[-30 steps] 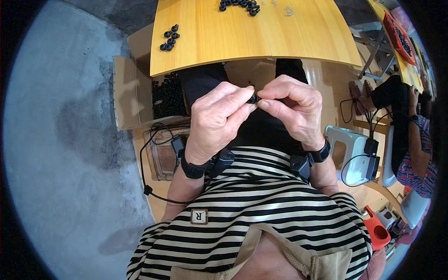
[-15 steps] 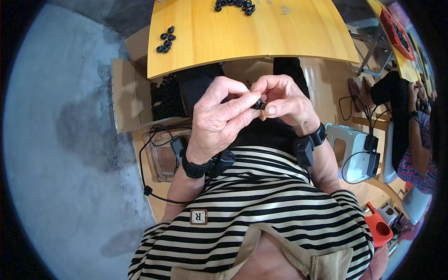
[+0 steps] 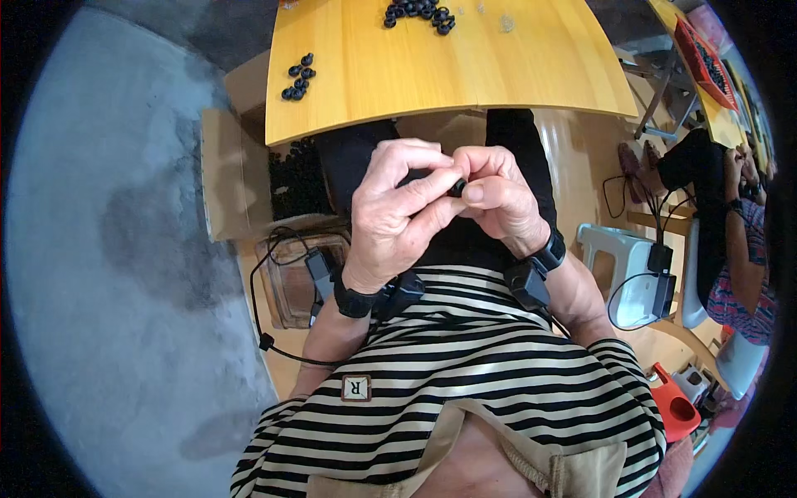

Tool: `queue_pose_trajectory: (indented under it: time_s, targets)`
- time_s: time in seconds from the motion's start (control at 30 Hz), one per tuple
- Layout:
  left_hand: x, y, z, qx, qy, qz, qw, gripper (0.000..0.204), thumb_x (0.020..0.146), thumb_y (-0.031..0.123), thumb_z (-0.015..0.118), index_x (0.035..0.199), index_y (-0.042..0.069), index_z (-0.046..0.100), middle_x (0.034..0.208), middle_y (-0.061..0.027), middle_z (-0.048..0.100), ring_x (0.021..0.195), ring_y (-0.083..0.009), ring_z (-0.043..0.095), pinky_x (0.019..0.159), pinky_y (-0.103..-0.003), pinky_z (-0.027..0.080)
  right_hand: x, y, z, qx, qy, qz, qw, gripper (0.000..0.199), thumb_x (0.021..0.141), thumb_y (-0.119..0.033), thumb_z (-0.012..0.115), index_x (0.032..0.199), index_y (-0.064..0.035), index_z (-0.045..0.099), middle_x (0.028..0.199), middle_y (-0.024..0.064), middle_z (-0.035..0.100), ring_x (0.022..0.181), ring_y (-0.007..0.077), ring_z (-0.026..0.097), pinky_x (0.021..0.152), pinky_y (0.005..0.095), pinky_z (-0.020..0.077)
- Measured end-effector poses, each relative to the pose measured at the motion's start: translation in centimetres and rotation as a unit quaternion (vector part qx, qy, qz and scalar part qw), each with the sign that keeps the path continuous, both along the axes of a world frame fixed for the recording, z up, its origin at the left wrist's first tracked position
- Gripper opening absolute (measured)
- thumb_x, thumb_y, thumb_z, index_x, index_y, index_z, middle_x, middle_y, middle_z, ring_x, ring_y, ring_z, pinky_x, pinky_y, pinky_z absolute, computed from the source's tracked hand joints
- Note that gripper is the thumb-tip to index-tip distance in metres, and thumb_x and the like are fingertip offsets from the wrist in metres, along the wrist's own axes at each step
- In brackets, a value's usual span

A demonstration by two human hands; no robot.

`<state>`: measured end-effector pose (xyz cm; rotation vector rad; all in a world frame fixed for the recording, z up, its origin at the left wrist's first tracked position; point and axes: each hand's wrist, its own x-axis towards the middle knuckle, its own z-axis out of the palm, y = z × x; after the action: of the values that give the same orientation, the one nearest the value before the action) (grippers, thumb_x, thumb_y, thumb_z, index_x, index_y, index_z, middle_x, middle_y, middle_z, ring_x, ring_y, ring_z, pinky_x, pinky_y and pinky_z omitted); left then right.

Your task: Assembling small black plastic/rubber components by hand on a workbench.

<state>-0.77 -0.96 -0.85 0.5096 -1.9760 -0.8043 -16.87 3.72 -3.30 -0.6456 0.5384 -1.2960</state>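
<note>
Both hands meet over my lap, just in front of the wooden table (image 3: 465, 83). A small black part (image 3: 456, 187) is pinched between them: my left hand (image 3: 398, 212) presses it with thumb and forefinger, and my right hand (image 3: 498, 199) grips it from the other side. Most of the part is hidden by fingers. A small cluster of black ring-shaped parts (image 3: 298, 76) lies near the table's left edge. A larger pile of black parts (image 3: 419, 12) sits at the far edge. Both wrists carry black bands.
An open cardboard box (image 3: 237, 174) holding black parts stands on the floor at my left, beside a clear plastic bin (image 3: 290, 282) with cables. Another person (image 3: 730, 241) sits at the right near a white stool (image 3: 631, 266). A red container (image 3: 677, 407) is lower right.
My joined hands have drifted slightly lower and closer to my body, and the fingers have shifted around the small black part. The parts on the table have not moved.
</note>
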Motion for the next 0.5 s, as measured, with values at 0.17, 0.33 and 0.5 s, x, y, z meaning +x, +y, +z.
queue_pose_trajectory:
  time_s: [0.17, 0.33, 0.5]
  targets:
    - [-0.5, 0.7, 0.6, -0.009, 0.023, 0.013, 1.000, 0.035, 0.062, -0.003, 0.077, 0.097, 0.001, 0.072, 0.094, -0.0062, 0.062, 0.084, -0.0234, 0.059, 0.073, -0.033, 0.048, 0.0, 0.2, 0.0, 0.019, -0.015, 0.013, 1.000, 0.009, 0.076, -0.010, 0.065, 0.074, -0.0064, 0.057, 0.064, -0.0054, 0.049, 0.052, 0.0030, 0.035, 0.047, 0.0204, 0.0232]
    - [-0.4, 0.4, 0.3, -0.003, 0.002, -0.027, 1.000, 0.032, 0.063, -0.004, 0.076, 0.094, 0.002, 0.072, 0.091, -0.0061, 0.062, 0.084, -0.0237, 0.059, 0.073, -0.033, 0.047, -0.3, 0.5, -0.2, 0.023, -0.037, 0.050, 0.998, 0.009, 0.076, -0.010, 0.065, 0.073, -0.0072, 0.057, 0.063, -0.0063, 0.046, 0.052, 0.0030, 0.034, 0.047, 0.0207, 0.0227]
    - [0.0, 0.0, 0.7, -0.053, -0.016, -0.042, 0.998, 0.025, 0.066, -0.001, 0.076, 0.091, 0.000, 0.071, 0.091, -0.0084, 0.064, 0.085, -0.0245, 0.061, 0.074, -0.032, 0.049, -0.2, 0.5, -0.4, 0.035, -0.022, 0.081, 0.996, 0.013, 0.078, -0.014, 0.066, 0.072, -0.0072, 0.056, 0.061, -0.0063, 0.044, 0.051, 0.0033, 0.032, 0.046, 0.0212, 0.0216]
